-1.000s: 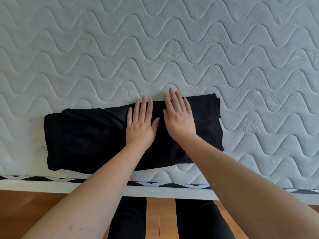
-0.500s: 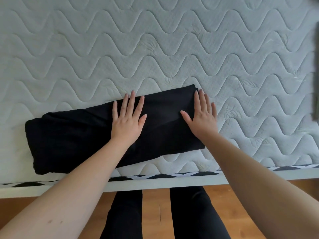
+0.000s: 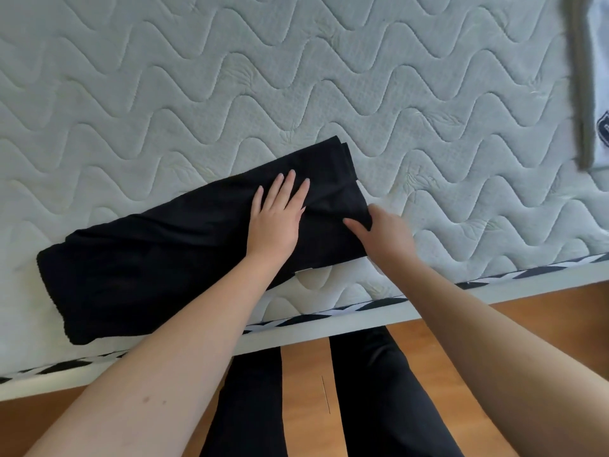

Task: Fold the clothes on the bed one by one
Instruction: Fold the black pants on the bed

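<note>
a long black folded garment (image 3: 158,258) lies slantwise near the edge of the white quilted mattress (image 3: 329,77), long axis running lower left to upper right. the left hand (image 3: 275,219) presses flat, fingers spread, at its middle; the right hand (image 3: 384,234), nearer the right end, appears to pinch that edge.

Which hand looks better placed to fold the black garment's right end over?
Right. The right hand is curled around the right end of the black garment, thumb on top, while the left hand lies flat mid-garment, apparently pinning it.
</note>
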Motion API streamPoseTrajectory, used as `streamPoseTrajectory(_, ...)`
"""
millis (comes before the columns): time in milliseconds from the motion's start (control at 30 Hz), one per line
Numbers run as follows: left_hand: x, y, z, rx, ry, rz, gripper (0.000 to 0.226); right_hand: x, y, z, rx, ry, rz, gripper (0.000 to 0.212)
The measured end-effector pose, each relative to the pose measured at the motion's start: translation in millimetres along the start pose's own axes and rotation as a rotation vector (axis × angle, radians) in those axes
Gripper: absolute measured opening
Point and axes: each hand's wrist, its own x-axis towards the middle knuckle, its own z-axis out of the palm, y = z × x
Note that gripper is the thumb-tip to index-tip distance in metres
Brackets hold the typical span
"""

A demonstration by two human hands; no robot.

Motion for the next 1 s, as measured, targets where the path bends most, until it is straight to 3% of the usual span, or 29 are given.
streamPoseTrajectory(100,-1.6,-0.8,-1.8,-0.016,0.071,0.088,0.049,0.4,7.8,-4.5,0.011,0.010,0.081,0.043)
streamPoseTrajectory(267,-3.0,-2.2,14.0,0.154,-0.034,0.168,0.058,1.7,14.3,-7.6,-0.001,0.086,0.064,0.041)
streamPoseTrajectory(400,-1.9,-6.3,20.1,0.183,-0.027,0.185,0.061,13.3,-0.3,-16.6,0.283,0.179,0.044,0.045)
streamPoseTrajectory(533,-4.9,-6.7,15.0,0.133,-0.006,0.187,0.065,40.0,-24.1,-24.1,0.369,0.044,0.127,0.064)
streamPoseTrajectory(667,-24.8,-13.2,6.3,0.107,0.098,0.090,0.064,61.0,-34.3,-24.4,0.101,-0.126,0.137,0.057)
streamPoseTrajectory(800,-50.6,-29.8,6.9,0.130,0.051,-0.003,0.063,56.1,-31.2,-22.9,0.085,0.002,-0.005,0.042)
streamPoseTrajectory(1000,-36.8,-25.7,5.9,0.155,0.032,0.060,0.059,60.1,-2.5,-45.2,0.152,0.136,0.018,0.038)
